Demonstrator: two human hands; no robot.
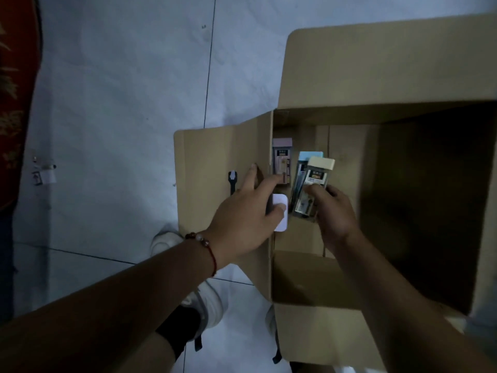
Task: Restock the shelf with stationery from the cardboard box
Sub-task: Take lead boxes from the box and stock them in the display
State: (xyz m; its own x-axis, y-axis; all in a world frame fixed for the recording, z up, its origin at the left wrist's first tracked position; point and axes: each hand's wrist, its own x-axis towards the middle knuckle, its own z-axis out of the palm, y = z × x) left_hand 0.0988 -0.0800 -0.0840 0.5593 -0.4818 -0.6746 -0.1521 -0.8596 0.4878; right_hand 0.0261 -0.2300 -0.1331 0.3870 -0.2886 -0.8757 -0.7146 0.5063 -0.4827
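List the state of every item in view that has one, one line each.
cardboard box: flaps open, standing on the floor.
right hand: inside the box, gripping a stack of stationery packs.
left hand: fingers extended toward the pink pack, with a white object under it.
pink pack: upright against the box's left wall.

left hand (248, 211) reaches into open cardboard box (376, 76), fingertips on pink-topped stationery pack (281, 160), white device (281, 216) under palm | right hand (333, 214) grips cream-topped pack (316, 179) over blue-topped pack (306, 160) | beaded bracelet (204, 242) on left wrist
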